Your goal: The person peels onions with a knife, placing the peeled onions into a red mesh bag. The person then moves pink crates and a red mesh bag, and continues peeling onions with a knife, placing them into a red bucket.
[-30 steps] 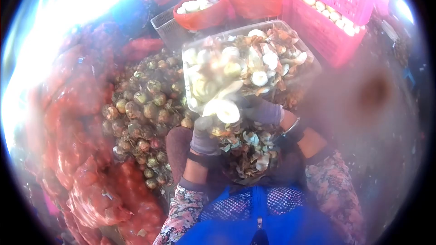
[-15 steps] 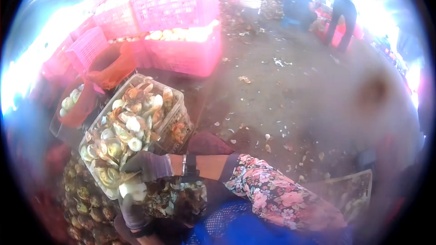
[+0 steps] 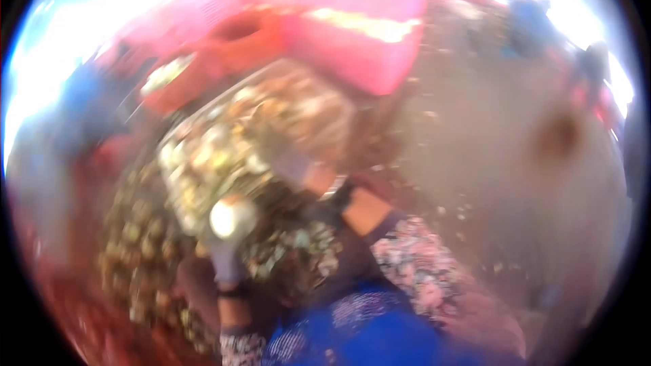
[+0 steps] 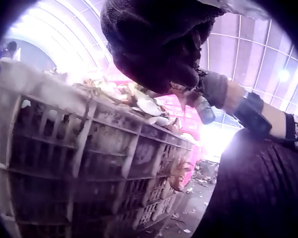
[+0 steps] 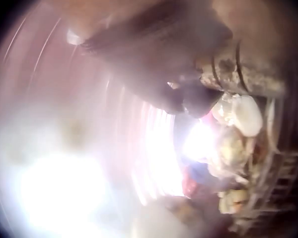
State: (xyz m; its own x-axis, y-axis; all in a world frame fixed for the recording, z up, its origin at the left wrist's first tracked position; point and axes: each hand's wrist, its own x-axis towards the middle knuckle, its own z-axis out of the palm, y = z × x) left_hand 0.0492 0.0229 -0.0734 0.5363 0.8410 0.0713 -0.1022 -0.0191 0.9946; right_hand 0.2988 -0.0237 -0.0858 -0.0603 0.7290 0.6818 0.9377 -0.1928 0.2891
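Note:
A gloved left hand grips a peeled white onion low in the head view, in front of the near edge of a crate heaped with onion pieces and papery skins. Its dark glove fills the top of the left wrist view. My gloved right hand is over the crate's near right side, apart from the onion, and blurred. In the right wrist view the right hand's fingers look bent; I cannot tell whether they hold anything.
Unpeeled onions lie heaped left of the crate. Loose skins are piled before the lap. Behind stand an orange-red basket of white onions and stacked pink crates. Scraps litter the floor at right.
The head view swung right, then partly back left. The left hand keeps its hold on the white onion. The right hand, close beside the onion earlier, is now farther from it, over the crate.

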